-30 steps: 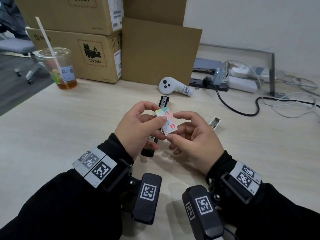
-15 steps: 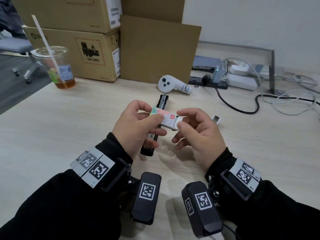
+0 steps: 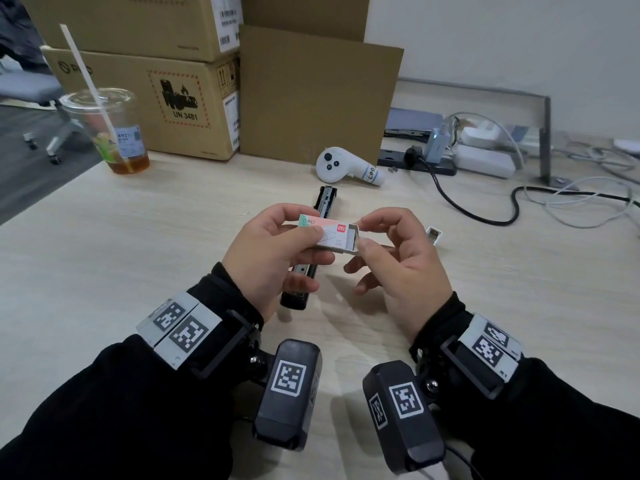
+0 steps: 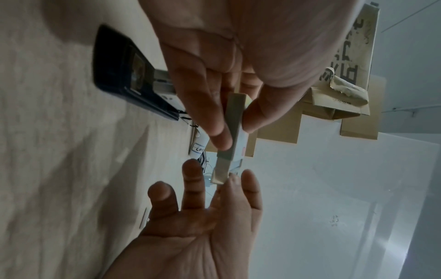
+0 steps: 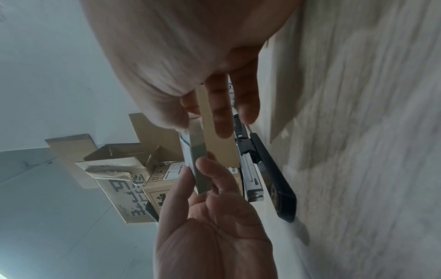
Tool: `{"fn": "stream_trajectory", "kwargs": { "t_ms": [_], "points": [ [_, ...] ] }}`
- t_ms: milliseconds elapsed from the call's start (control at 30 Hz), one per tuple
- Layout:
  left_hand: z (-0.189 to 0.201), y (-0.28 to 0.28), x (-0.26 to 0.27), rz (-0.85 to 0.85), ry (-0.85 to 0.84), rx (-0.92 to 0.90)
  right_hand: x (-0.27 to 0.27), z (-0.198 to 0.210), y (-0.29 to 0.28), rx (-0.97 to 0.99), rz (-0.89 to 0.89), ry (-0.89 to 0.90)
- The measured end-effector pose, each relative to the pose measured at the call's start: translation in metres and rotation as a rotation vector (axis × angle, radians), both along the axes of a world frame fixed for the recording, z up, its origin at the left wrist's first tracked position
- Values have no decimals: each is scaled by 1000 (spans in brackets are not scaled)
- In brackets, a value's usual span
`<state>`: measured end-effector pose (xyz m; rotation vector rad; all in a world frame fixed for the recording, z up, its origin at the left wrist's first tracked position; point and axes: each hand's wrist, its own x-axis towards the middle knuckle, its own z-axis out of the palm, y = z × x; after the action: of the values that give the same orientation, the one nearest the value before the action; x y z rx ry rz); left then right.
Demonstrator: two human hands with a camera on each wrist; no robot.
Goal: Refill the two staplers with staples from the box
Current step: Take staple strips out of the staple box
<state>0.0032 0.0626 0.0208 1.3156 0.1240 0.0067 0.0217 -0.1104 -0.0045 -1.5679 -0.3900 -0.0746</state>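
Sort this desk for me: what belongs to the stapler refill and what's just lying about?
Job: staple box, gripped by left hand; its inner tray pinched by right hand; opened black stapler beneath them.

Lying about: iced tea cup, white controller, cardboard boxes, power strip and cables.

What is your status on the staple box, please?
Left hand grips staple box sleeve. Right hand pinches its inner tray, partly out. Open black stapler waiting on desk below. Nothing blocking.
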Motion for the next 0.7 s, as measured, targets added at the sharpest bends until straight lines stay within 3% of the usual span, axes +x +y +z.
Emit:
{"fn": "stream_trajectory", "kwargs": {
  "t_ms": [700],
  "points": [
    [-1,1,1,11,3,-60,3,-2,1,-90,-87,-17]
  ]
}}
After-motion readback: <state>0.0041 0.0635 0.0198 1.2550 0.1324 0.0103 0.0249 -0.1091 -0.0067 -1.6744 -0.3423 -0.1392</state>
